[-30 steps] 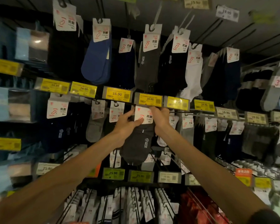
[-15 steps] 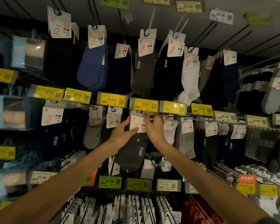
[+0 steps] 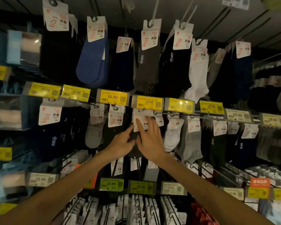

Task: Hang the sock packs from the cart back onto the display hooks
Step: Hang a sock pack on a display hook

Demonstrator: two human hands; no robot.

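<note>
Below the price tag (image 3: pixel 149 103), sock pack (image 3: pixel 140 116) (dark) touches left grip (image 3: pixel 120 143), right grip (image 3: pixel 150 143).

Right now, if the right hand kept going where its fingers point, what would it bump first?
The white card of the dark sock pack, just below a yellow 16.90 price tag. The right hand seems to touch it with its fingers, though depth is unclear.

The left hand (image 3: pixel 120 143) and right hand (image 3: pixel 150 142) are loosening their grip on the dark sock pack (image 3: pixel 140 116), sliding down from its card with fingers straightening, while the card is now hanging higher, just under the yellow price label (image 3: pixel 148 103).
</note>
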